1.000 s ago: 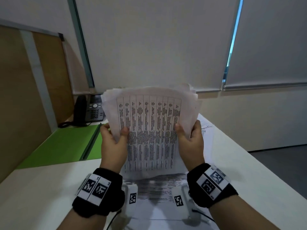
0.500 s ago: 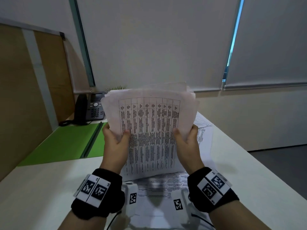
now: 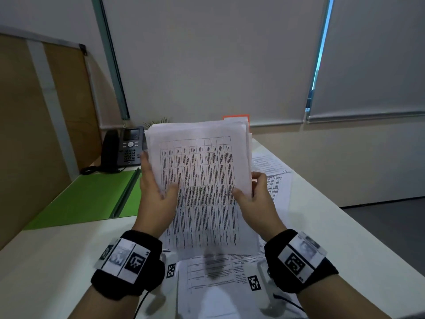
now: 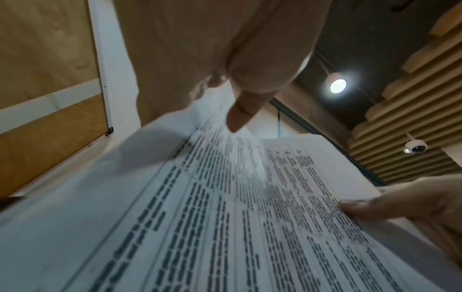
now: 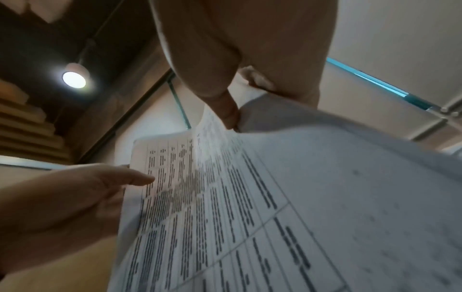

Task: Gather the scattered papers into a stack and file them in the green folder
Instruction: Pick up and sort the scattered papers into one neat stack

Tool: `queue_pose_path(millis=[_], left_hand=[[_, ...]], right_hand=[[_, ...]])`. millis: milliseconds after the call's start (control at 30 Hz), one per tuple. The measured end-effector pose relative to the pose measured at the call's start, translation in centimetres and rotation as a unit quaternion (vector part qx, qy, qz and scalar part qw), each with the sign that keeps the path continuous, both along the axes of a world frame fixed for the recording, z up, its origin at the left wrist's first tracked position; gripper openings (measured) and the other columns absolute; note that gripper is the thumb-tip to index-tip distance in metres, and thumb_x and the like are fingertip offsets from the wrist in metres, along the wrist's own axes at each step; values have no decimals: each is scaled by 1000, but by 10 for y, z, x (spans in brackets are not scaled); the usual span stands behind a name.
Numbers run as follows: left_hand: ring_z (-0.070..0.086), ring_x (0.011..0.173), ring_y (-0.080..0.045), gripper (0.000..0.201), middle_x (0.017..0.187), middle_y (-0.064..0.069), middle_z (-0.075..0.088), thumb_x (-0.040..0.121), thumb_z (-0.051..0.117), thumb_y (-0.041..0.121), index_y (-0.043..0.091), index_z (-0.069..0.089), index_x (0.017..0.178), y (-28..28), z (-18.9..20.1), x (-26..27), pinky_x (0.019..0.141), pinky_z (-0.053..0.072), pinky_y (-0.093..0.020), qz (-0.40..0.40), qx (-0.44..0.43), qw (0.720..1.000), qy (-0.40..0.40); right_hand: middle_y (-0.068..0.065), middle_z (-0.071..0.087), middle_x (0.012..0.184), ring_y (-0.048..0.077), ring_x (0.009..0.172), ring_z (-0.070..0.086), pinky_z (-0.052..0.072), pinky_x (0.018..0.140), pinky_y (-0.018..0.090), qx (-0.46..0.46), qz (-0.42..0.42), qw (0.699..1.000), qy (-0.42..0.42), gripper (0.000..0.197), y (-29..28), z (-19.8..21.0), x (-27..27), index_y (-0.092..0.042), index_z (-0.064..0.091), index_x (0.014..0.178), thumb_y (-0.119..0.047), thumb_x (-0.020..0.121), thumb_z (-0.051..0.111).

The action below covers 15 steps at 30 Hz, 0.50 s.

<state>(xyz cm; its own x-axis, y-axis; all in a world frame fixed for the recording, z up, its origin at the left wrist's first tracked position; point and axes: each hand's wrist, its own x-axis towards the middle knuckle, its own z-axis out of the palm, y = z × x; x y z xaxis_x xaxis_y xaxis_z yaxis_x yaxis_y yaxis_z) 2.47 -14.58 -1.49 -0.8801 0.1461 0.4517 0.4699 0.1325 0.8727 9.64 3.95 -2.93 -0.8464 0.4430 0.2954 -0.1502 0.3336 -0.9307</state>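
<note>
I hold a stack of printed papers (image 3: 202,180) upright over the white desk, its front sheet a table of text. My left hand (image 3: 158,187) grips its left edge, thumb on the front, fingers behind. My right hand (image 3: 250,192) pinches its right edge the same way. The left wrist view shows my left hand (image 4: 237,116) with its thumb on the papers (image 4: 225,217); the right wrist view shows my right hand (image 5: 227,116) with its thumb on the papers (image 5: 250,197). An open green folder (image 3: 92,194) lies flat on the desk, left of my left hand. More sheets (image 3: 271,171) lie on the desk behind the stack.
A black desk phone (image 3: 124,150) stands behind the folder by a brown partition (image 3: 34,134). Loose printed sheets (image 3: 218,284) lie on the white desk (image 3: 345,226) under my wrists. The desk's right edge drops to a dark floor (image 3: 391,226). Window blinds fill the wall behind.
The stack has dropped lower and its sheets are more squared together. My left hand's fingers have slid higher up the left edge.
</note>
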Motion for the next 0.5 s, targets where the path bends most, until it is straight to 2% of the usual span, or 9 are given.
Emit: queue_pose_path(millis=[33, 67, 133, 200, 233, 267, 333, 433, 500], left_hand=[[35, 122, -6, 86, 155, 2, 19, 95, 45, 4, 44, -12, 145, 1, -3, 0, 88, 41, -10, 1, -1, 1000, -5], [35, 120, -3, 81, 154, 1, 22, 96, 41, 1, 39, -10, 146, 2, -5, -1, 77, 38, 0, 4, 1, 1000, -10], [41, 113, 5, 72, 147, 2, 32, 97, 37, -1, 30, -2, 148, 3, -1, 0, 69, 35, 4, 8, 16, 1000, -5], [46, 100, 21, 67, 135, 8, 37, 96, 37, -1, 23, 2, 148, 2, 10, 5, 69, 37, 6, 0, 34, 999, 14], [46, 101, 22, 68, 134, 9, 37, 95, 39, -2, 23, 3, 147, 1, 13, 8, 74, 38, 5, -11, 41, 999, 19], [46, 107, 16, 72, 135, 8, 37, 94, 43, -2, 23, 2, 147, 0, 13, 9, 81, 40, 0, -21, 45, 999, 17], [46, 114, -3, 77, 134, 6, 39, 92, 49, -1, 22, 1, 146, -3, 8, 11, 93, 39, -18, -29, 36, 998, -32], [50, 103, -16, 56, 127, -1, 48, 92, 54, 9, 15, 20, 137, -9, -9, 3, 88, 38, -30, -22, -25, 990, -134], [54, 102, -21, 35, 125, -4, 53, 93, 55, 16, 20, 34, 121, -14, -21, -6, 87, 42, -33, -7, -62, 986, -157]], right_hand=[[-3, 56, 101, 4, 79, 56, 43, 51, 8, 5, 2, 1000, 4, 23, -2, -1, 1, -19, 33, 110, -18, 96, 50], [-5, 55, 98, 3, 78, 55, 43, 49, 7, 5, 1, 1000, 12, 20, -4, 0, 3, -19, 33, 110, -17, 97, 49], [-8, 53, 95, 1, 78, 53, 43, 49, 4, -1, -7, 999, 44, 17, -8, 4, 5, -18, 33, 109, -16, 98, 46], [-10, 51, 94, 1, 79, 54, 44, 52, 3, -3, -16, 997, 74, 19, -9, 9, 5, -20, 32, 110, -17, 98, 45], [-10, 51, 95, 2, 79, 54, 45, 51, 3, -4, -13, 997, 79, 21, -9, 11, 6, -20, 31, 111, -18, 97, 46], [-8, 51, 95, 2, 79, 54, 45, 50, 3, -1, -5, 998, 69, 24, -8, 11, 6, -21, 30, 113, -18, 97, 48], [-5, 52, 97, 2, 78, 54, 44, 47, 5, 29, 17, 999, 3, 31, -6, 7, 6, -22, 29, 117, -20, 95, 52], [3, 55, 112, 11, 84, 56, 40, 49, 7, 87, 40, 990, -99, 34, 0, -4, 4, -18, 30, 125, -17, 96, 49], [5, 54, 119, 18, 94, 54, 37, 54, 7, 81, 38, 989, -119, 37, 4, -8, 2, -17, 30, 129, -13, 97, 47]])
